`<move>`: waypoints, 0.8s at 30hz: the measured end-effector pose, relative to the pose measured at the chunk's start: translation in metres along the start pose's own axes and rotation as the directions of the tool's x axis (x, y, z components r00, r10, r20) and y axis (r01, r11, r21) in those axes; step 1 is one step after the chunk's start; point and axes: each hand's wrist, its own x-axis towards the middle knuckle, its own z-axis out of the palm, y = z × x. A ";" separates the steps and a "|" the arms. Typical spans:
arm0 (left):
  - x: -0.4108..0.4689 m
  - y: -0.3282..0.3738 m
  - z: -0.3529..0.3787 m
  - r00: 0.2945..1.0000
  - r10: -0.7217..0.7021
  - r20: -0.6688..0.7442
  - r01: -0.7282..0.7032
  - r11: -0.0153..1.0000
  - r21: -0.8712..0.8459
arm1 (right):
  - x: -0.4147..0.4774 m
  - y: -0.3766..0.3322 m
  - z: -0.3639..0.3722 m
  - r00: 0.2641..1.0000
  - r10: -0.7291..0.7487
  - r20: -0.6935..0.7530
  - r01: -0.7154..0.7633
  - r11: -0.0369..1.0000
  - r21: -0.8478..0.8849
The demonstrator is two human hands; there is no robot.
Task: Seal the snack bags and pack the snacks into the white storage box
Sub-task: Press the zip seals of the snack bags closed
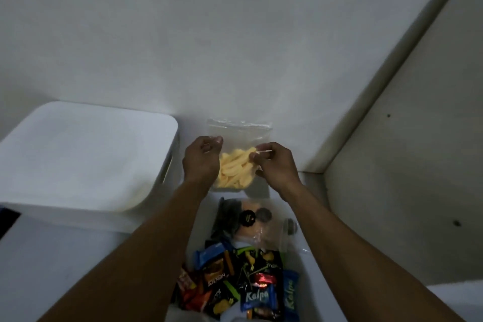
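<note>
Both bare forearms rise from the lower corners to meet at centre frame. The left hand (202, 161) and right hand (275, 165), fingers curled, each pinch one side of the clear snack bag (239, 130).

Clear film, shiny wrappers and matt white surfaces were recorded.
The zip bag (239, 131) was made of thin, clear, glossy plastic film; the yellow sticks (235, 167) inside it were shown matt. A second bag (264, 230) was made of the same clear, crinkled film. The snack wrappers (257, 295) were printed on shiny, foil-like plastic. The storage box (86, 154) was finished in smooth, matt white plastic, the wall (235, 34) in a flat matt coat.
</note>
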 end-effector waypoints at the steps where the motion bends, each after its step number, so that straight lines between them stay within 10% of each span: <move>1: 0.005 -0.010 0.004 1.000 -0.006 -0.024 0.006 1.000 0.013 | 0.010 0.012 0.006 1.000 0.009 0.006 -0.009 1.000 0.001; 24: 0.026 -0.048 0.011 0.977 -0.120 -0.175 0.127 0.991 0.032 | 0.042 0.024 0.025 0.995 -0.023 -0.100 0.002 0.979 -0.203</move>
